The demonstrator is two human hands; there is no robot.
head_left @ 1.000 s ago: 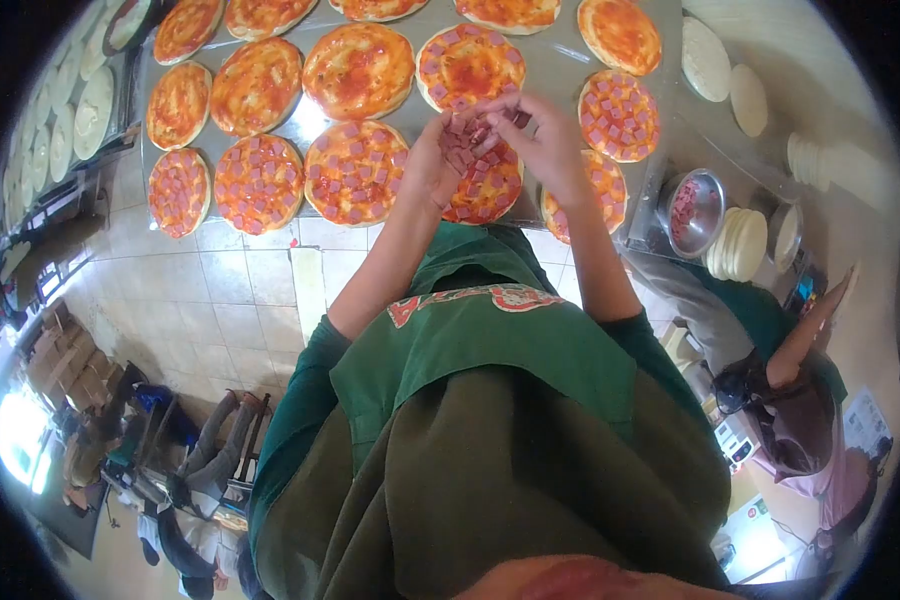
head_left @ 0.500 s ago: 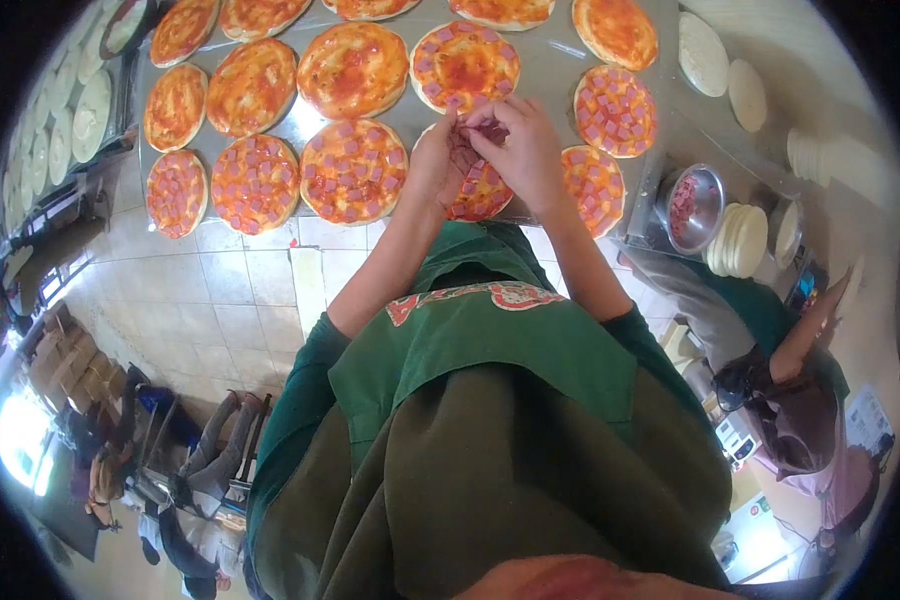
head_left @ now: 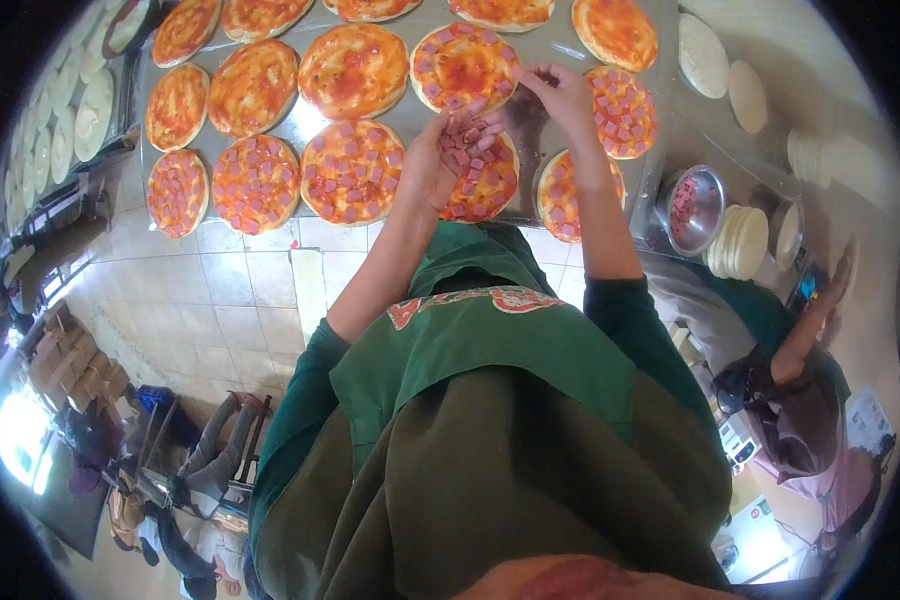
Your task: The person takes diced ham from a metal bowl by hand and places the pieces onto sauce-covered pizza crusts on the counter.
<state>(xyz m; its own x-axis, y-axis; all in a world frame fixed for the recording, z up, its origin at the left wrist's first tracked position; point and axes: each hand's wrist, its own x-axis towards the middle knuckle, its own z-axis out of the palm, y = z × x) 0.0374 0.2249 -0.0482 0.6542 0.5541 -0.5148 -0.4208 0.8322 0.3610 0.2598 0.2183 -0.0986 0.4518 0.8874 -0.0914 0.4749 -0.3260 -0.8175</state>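
My left hand [head_left: 440, 155] is cupped palm up and holds a heap of pink diced ham [head_left: 463, 150]. It hangs over a front-row pizza [head_left: 488, 190] that bears ham cubes. My right hand [head_left: 560, 92] is at the right edge of the pizza behind [head_left: 464, 68], which has ham mostly round its rim and a sauced middle. Its thumb and fingertips are pinched together; whatever they hold is too small to make out. Left of my left hand lies a ham-topped pizza [head_left: 352, 173].
Sauced pizzas [head_left: 353, 70] fill back rows on the metal table [head_left: 555, 130]. At the right are a steel bowl of diced ham [head_left: 694, 210], stacked pale bases [head_left: 738, 242] and a co-worker [head_left: 790, 400]. More bases [head_left: 92, 112] lie at the far left.
My right hand has moved away from my left palm, up and to the right, to the rear pizza's edge. My left hand has opened flatter, showing the ham.
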